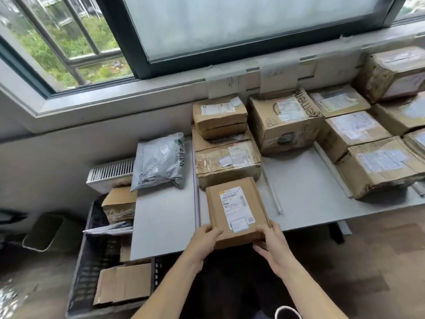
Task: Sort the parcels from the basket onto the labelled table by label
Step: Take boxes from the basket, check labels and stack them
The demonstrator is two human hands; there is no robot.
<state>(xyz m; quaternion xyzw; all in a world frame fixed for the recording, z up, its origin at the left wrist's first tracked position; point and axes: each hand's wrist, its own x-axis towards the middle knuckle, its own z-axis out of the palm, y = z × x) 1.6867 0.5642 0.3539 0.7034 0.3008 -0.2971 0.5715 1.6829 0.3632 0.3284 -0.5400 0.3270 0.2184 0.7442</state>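
A flat brown cardboard parcel (236,210) with a white shipping label lies at the near edge of the grey table (165,217). My left hand (204,240) grips its near left corner and my right hand (271,245) grips its near right corner. Behind it stand a taped box (227,164) and a stack of flat brown parcels (219,118). A grey plastic mailer (161,160) lies in the table's left section. The dark basket (92,268) sits on the floor at the left, holding several cardboard parcels (124,286).
Paper labels (278,74) are taped to the window ledge above the table. More cardboard boxes (285,118) fill the middle and right of the table (377,164). White strips (273,192) divide the sections. A radiator (110,173) and a bin (43,231) are at the left.
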